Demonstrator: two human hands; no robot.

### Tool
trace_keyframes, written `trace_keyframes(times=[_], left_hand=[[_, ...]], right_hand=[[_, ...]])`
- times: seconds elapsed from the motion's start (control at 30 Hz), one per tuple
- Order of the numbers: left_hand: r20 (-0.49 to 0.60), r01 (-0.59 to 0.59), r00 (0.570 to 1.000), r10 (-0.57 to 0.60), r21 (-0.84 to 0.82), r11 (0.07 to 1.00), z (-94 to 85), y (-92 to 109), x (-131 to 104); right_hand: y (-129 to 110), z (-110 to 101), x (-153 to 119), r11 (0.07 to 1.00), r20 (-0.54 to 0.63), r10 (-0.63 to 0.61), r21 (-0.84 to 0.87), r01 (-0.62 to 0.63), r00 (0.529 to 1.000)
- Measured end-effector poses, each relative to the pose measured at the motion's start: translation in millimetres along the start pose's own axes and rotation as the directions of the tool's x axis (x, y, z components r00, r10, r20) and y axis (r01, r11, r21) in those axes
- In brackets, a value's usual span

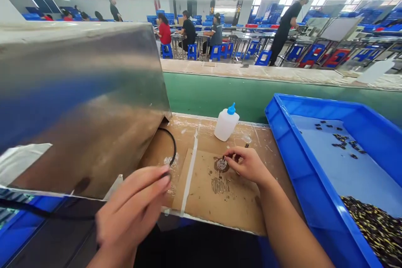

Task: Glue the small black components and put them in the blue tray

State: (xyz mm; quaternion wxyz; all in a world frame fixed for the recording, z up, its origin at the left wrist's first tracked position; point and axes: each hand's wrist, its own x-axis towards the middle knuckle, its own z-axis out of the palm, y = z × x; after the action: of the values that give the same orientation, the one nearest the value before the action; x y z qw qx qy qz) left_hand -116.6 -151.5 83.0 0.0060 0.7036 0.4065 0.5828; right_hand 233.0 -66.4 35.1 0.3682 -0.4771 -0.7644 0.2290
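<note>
My left hand [135, 205] is raised at the lower left, fingers pinched around the end of a black cable [174, 146] or right beside it; what sits between the fingertips is hard to make out. Over the brown cardboard [201, 201], my right hand [245, 163] pinches a small dark piece at a shiny, wet-looking coil-shaped patch [221, 164]. Just below that patch is a second one with striped marks [220, 185]. A white squeeze bottle [226, 124] with a blue cap stands behind my right hand.
A large metal housing [94, 104] fills the left side. On the right, a blue tray [309, 167] holds many small dark-and-yellow parts [370, 226]. A green panel [213, 95] with a ledge runs behind the bench. Several people sit or stand farther back.
</note>
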Motion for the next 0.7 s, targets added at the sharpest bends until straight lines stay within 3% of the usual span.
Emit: trace_keyframes(times=[0.03, 0.07, 0.2, 0.4, 0.47, 0.57, 0.7], left_hand=[[0.032, -0.100, 0.994, 0.102, -0.043, 0.994, 19.6, 2, 8], [0.086, -0.109, 0.989, 0.118, -0.097, 0.989, 38.5, 2, 16], [0.199, 0.052, 0.980, -0.005, -0.231, 0.971, 98.9, -8, 48], [0.240, 0.310, 0.944, -0.228, -0.400, 0.862, 153.4, -27, 63], [0.269, 0.433, 0.900, -0.343, -0.454, 0.779, 167.1, -34, 58], [0.362, 0.607, 0.795, -0.487, -0.488, 0.628, 180.6, -47, 46], [0.499, 0.735, 0.679, -0.539, -0.465, 0.494, 184.3, -59, 31]], right_hand=[[1, -2, 0, 1.000, 0.016, -0.006, -0.016, 0.006, 1.000], [2, -3, 0, 1.000, 0.029, -0.007, -0.028, 0.008, 1.000], [4, -6, 1, 0.999, 0.059, 0.021, -0.033, -0.019, 0.998], [5, -5, 0, 0.999, 0.056, -0.003, -0.043, 0.006, 0.998], [4, -6, 0, 0.999, 0.061, -0.012, -0.046, 0.015, 0.998], [3, -7, 0, 0.999, 0.065, -0.021, -0.049, 0.024, 0.998], [-2, -10, 0, 0.998, 0.039, -0.034, -0.060, 0.037, 0.999]])
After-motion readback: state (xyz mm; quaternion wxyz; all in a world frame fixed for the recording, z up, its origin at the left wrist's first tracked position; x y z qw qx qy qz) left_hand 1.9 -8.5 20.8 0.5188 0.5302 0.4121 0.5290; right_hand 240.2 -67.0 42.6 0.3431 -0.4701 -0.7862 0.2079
